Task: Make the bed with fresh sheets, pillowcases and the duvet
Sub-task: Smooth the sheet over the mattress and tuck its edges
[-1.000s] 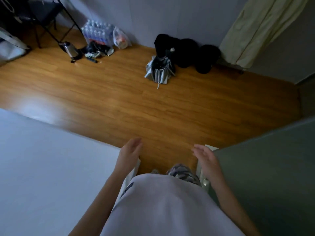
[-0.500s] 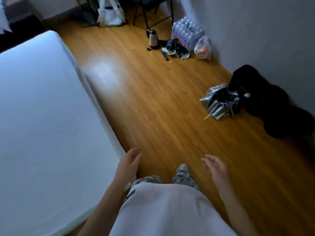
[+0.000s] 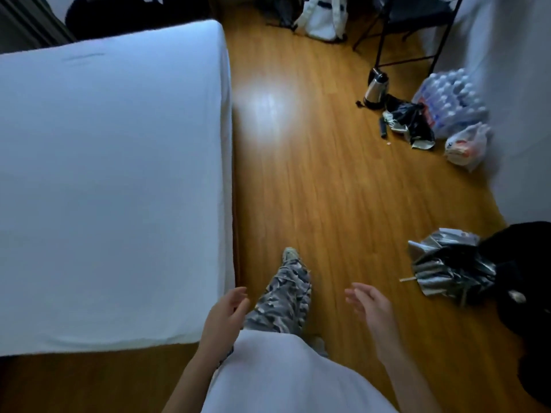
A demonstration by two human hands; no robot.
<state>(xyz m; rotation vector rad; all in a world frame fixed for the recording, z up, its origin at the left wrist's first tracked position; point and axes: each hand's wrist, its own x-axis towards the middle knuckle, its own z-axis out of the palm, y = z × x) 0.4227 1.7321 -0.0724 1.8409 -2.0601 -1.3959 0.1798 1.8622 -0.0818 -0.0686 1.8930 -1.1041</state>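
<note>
Both hands empty, left hand [image 3: 225, 313] and right hand [image 3: 370, 306] loosely open; striding beside white-sheeted mattress [image 3: 113, 180], person risks tripping on crumpled silver umbrella [image 3: 447, 265].

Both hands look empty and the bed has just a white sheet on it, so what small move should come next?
Probably keep walking along the white-sheeted bed to fetch pillowcases or the duvet: left hand and right hand hold nothing, and no bedding lies on it.

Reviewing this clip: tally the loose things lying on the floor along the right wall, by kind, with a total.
Kettle: 1
Shrink-wrapped pack of water bottles: 1
Plastic bag: 1
Folded silver umbrella: 1
Crumpled black wrapper: 1
Total: 5
</note>
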